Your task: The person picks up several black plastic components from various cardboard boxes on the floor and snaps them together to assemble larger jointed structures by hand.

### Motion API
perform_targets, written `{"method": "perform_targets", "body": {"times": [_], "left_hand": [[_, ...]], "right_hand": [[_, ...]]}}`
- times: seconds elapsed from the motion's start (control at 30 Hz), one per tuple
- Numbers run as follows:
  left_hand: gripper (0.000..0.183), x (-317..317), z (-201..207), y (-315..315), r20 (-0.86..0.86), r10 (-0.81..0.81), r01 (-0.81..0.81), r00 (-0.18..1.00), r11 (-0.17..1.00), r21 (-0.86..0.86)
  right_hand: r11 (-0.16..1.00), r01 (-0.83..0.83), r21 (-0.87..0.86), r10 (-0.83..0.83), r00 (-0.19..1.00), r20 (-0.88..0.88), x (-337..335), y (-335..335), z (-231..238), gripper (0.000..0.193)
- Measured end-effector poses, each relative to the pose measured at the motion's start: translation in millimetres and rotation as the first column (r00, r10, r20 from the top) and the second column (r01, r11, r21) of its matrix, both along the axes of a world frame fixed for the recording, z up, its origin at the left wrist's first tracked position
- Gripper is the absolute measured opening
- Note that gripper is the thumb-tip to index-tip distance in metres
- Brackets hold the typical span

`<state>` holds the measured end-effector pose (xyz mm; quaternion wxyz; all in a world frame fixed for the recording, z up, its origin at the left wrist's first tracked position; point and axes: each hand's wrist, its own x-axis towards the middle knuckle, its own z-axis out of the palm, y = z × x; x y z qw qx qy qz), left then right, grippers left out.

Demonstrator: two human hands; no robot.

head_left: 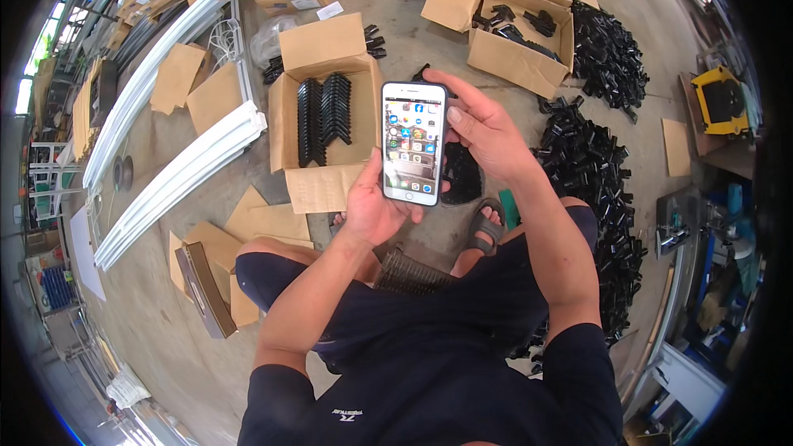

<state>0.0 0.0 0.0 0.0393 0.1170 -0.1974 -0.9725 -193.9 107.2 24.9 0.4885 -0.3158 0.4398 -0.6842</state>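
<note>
Left hand (373, 208): its grip is closing around the lower part of a phone (411, 147), the thumb lying along the left edge and the fingers passing behind. Right hand (496, 134): its grip is pinching the same phone at the upper right, the thumb pressing on the side edge and the forefinger stretching past the top corner. Phone, white front, dark case: it is standing lengthwise between the two hands, above the person's knees, its lit screen showing rows of small icons. Sandal (481, 233), grey: a foot is wearing it, to the right below the phone. Cardboard box (320, 192), open: it is sitting on the floor just left of the phone, holding black parts (311, 122) in neat stacked rows. Second cardboard box (516, 68), open: it is standing farther off to the right, holding loose black parts. Pile of black parts (591, 169): it is spreading over the floor at the right. White strips (178, 184), long, bundled: they are lying at the left. Yellow case (720, 99): it is resting at the far right.
</note>
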Motion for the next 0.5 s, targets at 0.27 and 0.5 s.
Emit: {"method": "perform_targets", "body": {"times": [0.27,0.5], "left_hand": [[0.068,3,-5,-3,0.005,0.025,-0.025,1.0,0.999,0.03],[0.05,5,36,-3,-0.086,0.312,-0.323,0.946,0.925,-0.199]], "right_hand": [[0.997,0.047,0.063,-0.044,0.998,-0.036,6,-9,3,0.048],[0.968,0.229,-0.103,-0.224,0.973,0.06,13,-12,-13,0.057]]}}
